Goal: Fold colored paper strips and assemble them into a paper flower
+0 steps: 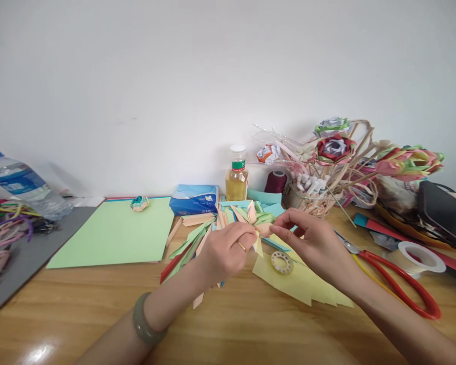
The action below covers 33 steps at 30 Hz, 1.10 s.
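My left hand point(226, 251), with a ring on one finger and a bangle at the wrist, is closed in a pinch at the middle of the table. From its fingertips a folded peach paper piece point(265, 230) reaches across to my right hand point(307, 241). The right thumb and index finger pinch the other end of this paper. Just behind the hands lies a heap of folded paper strips point(192, 241) in green, peach, red and blue, partly hidden by my left hand. A small roll of tape point(281, 263) rests on yellow paper sheets point(304, 284) below my right hand.
Red-handled scissors point(399, 284) and a white spool point(418, 258) lie at the right. Behind stand a glass bottle point(236, 177), a tissue pack point(195, 199) and a basket point(313, 202) of paper flowers. Green paper point(117, 235) and a plastic bottle point(23, 182) are at the left.
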Each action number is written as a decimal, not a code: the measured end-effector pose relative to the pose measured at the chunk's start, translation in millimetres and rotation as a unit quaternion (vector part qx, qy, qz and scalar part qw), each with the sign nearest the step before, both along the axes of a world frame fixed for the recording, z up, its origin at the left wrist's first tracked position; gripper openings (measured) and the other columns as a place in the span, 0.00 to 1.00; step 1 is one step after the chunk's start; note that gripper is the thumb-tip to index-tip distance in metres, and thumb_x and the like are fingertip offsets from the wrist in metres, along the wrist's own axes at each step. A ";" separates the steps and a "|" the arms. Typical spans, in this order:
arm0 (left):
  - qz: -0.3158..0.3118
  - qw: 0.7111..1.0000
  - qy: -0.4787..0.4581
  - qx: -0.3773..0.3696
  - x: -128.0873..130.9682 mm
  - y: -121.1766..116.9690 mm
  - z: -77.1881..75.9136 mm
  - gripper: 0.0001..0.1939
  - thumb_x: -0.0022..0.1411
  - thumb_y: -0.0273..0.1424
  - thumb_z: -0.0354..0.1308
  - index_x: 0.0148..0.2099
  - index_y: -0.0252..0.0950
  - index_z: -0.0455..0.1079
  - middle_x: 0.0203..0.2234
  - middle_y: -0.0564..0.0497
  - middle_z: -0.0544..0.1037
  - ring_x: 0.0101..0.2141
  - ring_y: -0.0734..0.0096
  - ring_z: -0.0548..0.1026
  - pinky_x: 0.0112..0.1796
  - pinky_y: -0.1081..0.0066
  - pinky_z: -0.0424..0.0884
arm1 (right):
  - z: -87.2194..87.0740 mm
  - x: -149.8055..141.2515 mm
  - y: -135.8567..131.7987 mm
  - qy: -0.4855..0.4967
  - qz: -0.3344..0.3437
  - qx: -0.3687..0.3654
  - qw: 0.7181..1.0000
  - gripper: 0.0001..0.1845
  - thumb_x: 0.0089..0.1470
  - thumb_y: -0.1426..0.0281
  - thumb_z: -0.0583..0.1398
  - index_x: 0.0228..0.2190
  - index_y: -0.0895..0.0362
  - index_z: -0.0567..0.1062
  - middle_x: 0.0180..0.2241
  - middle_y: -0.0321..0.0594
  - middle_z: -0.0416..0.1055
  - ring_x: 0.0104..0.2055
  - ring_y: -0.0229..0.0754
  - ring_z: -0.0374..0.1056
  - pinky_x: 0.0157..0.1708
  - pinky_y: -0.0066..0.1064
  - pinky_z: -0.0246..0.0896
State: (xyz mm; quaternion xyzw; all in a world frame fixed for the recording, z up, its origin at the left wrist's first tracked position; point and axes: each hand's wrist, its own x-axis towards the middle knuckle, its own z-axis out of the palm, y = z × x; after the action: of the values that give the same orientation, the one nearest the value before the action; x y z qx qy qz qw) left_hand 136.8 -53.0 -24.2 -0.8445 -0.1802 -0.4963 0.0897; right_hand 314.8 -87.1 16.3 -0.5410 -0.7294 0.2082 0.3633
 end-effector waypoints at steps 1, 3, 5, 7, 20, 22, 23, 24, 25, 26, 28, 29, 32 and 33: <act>-0.002 1.000 -0.001 -0.004 -0.1 0.0 -0.8 0.10 0.55 0.15 0.47 0.33 0.33 0.65 0.27 0.49 0.75 0.29 0.75 0.73 0.28 0.78 0.71 | 0.3 -0.1 -0.3 0.000 -0.002 -0.005 1.000 0.12 0.54 0.64 0.54 0.24 0.56 0.69 0.22 0.35 0.67 0.24 0.36 0.61 0.20 0.27 0.52; -0.006 1.000 -0.002 -0.012 -0.5 0.4 -2.7 0.11 0.55 0.15 0.46 0.33 0.34 0.64 0.28 0.49 0.75 0.30 0.76 0.73 0.28 0.79 0.71 | 1.2 -0.5 -1.0 0.002 -0.007 -0.018 1.000 0.12 0.54 0.64 0.54 0.23 0.56 0.69 0.22 0.35 0.67 0.24 0.36 0.61 0.20 0.27 0.51; -0.011 1.000 0.000 -0.020 -1.0 1.1 -4.3 0.11 0.55 0.15 0.46 0.34 0.34 0.64 0.28 0.49 0.75 0.30 0.76 0.73 0.28 0.79 0.71 | 2.4 -0.7 -1.7 0.007 -0.012 -0.031 0.999 0.12 0.54 0.63 0.54 0.23 0.56 0.68 0.23 0.36 0.67 0.24 0.36 0.61 0.19 0.27 0.50; -0.019 1.000 0.001 -0.023 -1.4 1.7 -5.2 0.12 0.54 0.15 0.46 0.35 0.34 0.64 0.29 0.49 0.75 0.31 0.76 0.73 0.29 0.79 0.71 | 3.3 -0.4 -2.0 0.014 -0.015 -0.039 0.999 0.12 0.53 0.62 0.54 0.23 0.56 0.68 0.23 0.36 0.68 0.24 0.37 0.61 0.20 0.28 0.50; -0.060 0.995 -0.026 -0.071 -3.1 1.4 -3.1 0.11 0.54 0.15 0.47 0.34 0.34 0.64 0.30 0.48 0.73 0.31 0.75 0.73 0.30 0.77 0.72 | -1.2 0.9 1.7 0.103 -0.006 -0.114 0.988 0.13 0.51 0.59 0.54 0.24 0.56 0.67 0.24 0.37 0.68 0.27 0.40 0.64 0.26 0.31 0.58; -0.074 0.991 -0.042 -0.101 -3.4 1.8 -1.9 0.11 0.55 0.15 0.47 0.34 0.35 0.63 0.30 0.49 0.73 0.31 0.76 0.73 0.31 0.76 0.71 | -0.2 0.8 1.4 0.103 -0.006 -0.113 0.988 0.13 0.51 0.59 0.54 0.24 0.56 0.67 0.23 0.37 0.67 0.27 0.39 0.63 0.26 0.31 0.58; -0.082 0.989 -0.050 -0.113 -3.7 2.6 -1.4 0.10 0.55 0.15 0.47 0.34 0.35 0.63 0.30 0.49 0.72 0.31 0.76 0.72 0.31 0.76 0.71 | 0.4 1.6 1.5 0.101 -0.005 -0.110 0.989 0.13 0.51 0.60 0.55 0.24 0.56 0.67 0.22 0.36 0.67 0.26 0.39 0.63 0.25 0.30 0.57; -0.089 0.986 -0.060 -0.124 -4.0 3.9 -1.0 0.10 0.56 0.15 0.47 0.34 0.35 0.63 0.29 0.49 0.72 0.31 0.76 0.72 0.31 0.75 0.71 | 0.9 3.0 2.0 0.098 -0.007 -0.105 0.990 0.13 0.51 0.60 0.55 0.24 0.56 0.67 0.22 0.36 0.66 0.25 0.38 0.63 0.25 0.30 0.57; -0.100 0.983 -0.071 -0.136 -4.4 5.6 -0.7 0.10 0.56 0.16 0.47 0.33 0.35 0.63 0.30 0.49 0.72 0.32 0.76 0.72 0.32 0.74 0.71 | 1.3 5.0 2.8 0.098 -0.013 -0.097 0.990 0.13 0.51 0.60 0.55 0.24 0.56 0.68 0.22 0.35 0.66 0.25 0.38 0.62 0.24 0.30 0.57; -0.114 0.978 -0.084 -0.154 -4.8 7.5 -0.5 0.10 0.57 0.16 0.48 0.33 0.35 0.64 0.30 0.49 0.72 0.33 0.75 0.72 0.33 0.73 0.71 | 1.6 7.5 3.8 0.101 -0.026 -0.088 0.991 0.12 0.51 0.60 0.56 0.24 0.56 0.68 0.21 0.35 0.66 0.25 0.37 0.62 0.25 0.29 0.57; -0.156 0.957 -0.118 -0.213 -5.4 11.6 0.1 0.09 0.56 0.16 0.50 0.32 0.35 0.64 0.30 0.50 0.73 0.34 0.75 0.73 0.34 0.72 0.71 | 2.0 12.9 6.3 0.123 -0.067 -0.061 0.988 0.11 0.51 0.61 0.56 0.24 0.55 0.68 0.22 0.35 0.67 0.25 0.37 0.63 0.25 0.28 0.57; -0.180 0.941 -0.137 -0.253 -5.7 13.3 0.7 0.08 0.56 0.17 0.52 0.31 0.35 0.64 0.29 0.50 0.73 0.34 0.74 0.73 0.34 0.71 0.71 | 2.2 15.2 7.4 0.140 -0.087 -0.043 0.985 0.11 0.51 0.61 0.56 0.25 0.55 0.69 0.23 0.35 0.67 0.26 0.37 0.63 0.26 0.28 0.58; -0.240 0.882 -0.175 -0.365 -6.1 16.2 3.4 0.06 0.53 0.21 0.58 0.28 0.35 0.64 0.27 0.51 0.74 0.32 0.74 0.74 0.32 0.71 0.72 | 3.4 17.3 8.0 0.174 -0.092 0.001 0.980 0.10 0.51 0.60 0.57 0.30 0.54 0.71 0.31 0.37 0.70 0.33 0.39 0.66 0.32 0.29 0.60; -0.254 0.866 -0.178 -0.391 -6.2 16.4 4.1 0.07 0.53 0.22 0.59 0.28 0.34 0.64 0.27 0.50 0.74 0.32 0.73 0.74 0.32 0.71 0.72 | 4.1 16.4 7.3 0.172 -0.078 0.006 0.982 0.11 0.52 0.59 0.56 0.32 0.54 0.71 0.34 0.38 0.70 0.36 0.40 0.66 0.34 0.30 0.60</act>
State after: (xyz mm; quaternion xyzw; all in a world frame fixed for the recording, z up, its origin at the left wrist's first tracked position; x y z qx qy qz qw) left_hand 130.7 -36.6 -20.0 -0.7242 -0.1516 -0.5326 -0.4110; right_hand 331.2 -79.8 20.4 -0.5499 -0.6129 0.2648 0.5019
